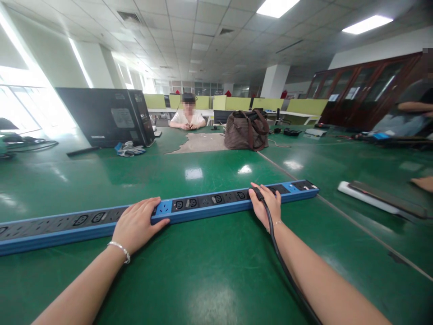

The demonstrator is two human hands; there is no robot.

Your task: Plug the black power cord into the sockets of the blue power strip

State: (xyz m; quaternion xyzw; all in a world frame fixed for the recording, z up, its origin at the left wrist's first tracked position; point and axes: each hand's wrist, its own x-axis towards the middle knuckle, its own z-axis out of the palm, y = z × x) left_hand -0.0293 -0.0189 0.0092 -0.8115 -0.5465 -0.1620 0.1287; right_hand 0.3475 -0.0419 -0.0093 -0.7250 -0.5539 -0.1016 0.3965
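Note:
A long blue power strip [203, 211] with black socket modules lies across the green table, running from the left edge to right of the middle. My left hand [137, 223] is closed over it, fingers across the top and thumb along the near side, beside a blue socket. Toward the strip's right end, my right hand [270, 208] grips the black plug [258, 194] of a power cord at a socket. How deep the plug sits is hidden. Its black cord [279, 253] hangs back along my right forearm.
Behind the strip stand a black computer tower [111, 119], gloves [129, 149] and a brown bag [245, 131]. A person [188, 118] sits across the table. A white-and-dark flat object [372, 198] lies right, near another person's hand [423, 183]. Someone stands at far right [414, 97].

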